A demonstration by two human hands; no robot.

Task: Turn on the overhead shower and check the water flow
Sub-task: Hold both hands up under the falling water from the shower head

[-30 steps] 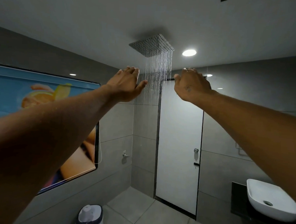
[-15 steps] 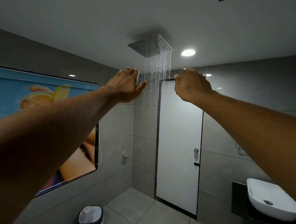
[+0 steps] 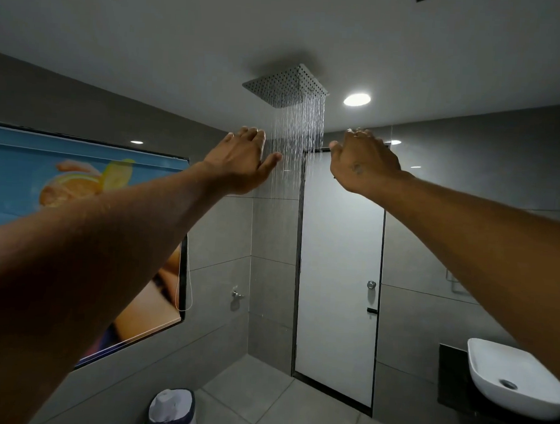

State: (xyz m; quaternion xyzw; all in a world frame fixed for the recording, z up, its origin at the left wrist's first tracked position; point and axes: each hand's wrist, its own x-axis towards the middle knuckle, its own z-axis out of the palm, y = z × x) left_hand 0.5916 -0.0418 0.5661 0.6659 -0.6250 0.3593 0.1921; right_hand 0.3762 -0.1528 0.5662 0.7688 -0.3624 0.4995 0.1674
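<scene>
A square metal overhead shower head hangs from the ceiling and thin streams of water fall from it. Both my arms are raised toward it. My left hand is held up just left of the falling water, palm away, fingers together, thumb out near the streams. My right hand is up on the right side of the water, fingers curled forward. Neither hand holds anything.
A white door with a knob stands behind the water. A wall tap sits low in the corner. A white basin is at the lower right, a white bin on the floor, a blue picture blind on the left wall.
Both hands stay raised at the same height beside the water. The view has shifted only slightly.
</scene>
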